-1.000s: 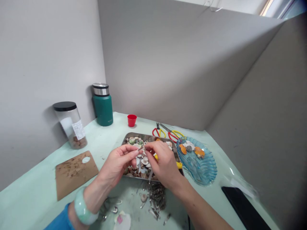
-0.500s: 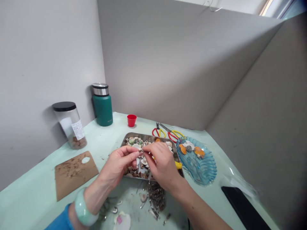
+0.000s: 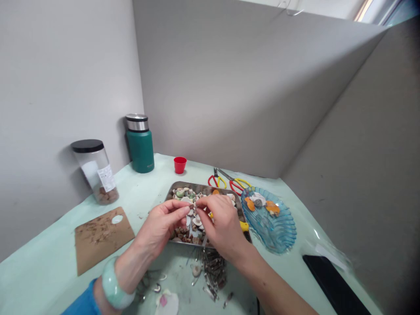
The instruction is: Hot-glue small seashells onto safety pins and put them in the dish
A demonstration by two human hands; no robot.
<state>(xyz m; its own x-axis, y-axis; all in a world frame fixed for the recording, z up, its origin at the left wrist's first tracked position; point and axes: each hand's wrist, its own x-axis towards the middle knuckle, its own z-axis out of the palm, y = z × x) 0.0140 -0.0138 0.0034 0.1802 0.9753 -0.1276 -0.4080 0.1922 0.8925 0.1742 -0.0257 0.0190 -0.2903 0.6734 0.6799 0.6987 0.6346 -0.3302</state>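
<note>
At the frame's lower centre, above a metal tray [image 3: 200, 188] of shells [image 3: 186, 191], a small piece [image 3: 191, 207], not clearly identifiable, is pinched by the left hand [image 3: 166, 223]; whether it is also gripped by the right hand [image 3: 223, 224] cannot be told.

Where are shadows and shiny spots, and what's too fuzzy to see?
Head view: the black-lidded jar and green thermos cast soft shadows on the left wall; head view: glare streaks the clear plastic; head view: the tiny piece pinched in the left hand is too small and blurry to make out.
</note>
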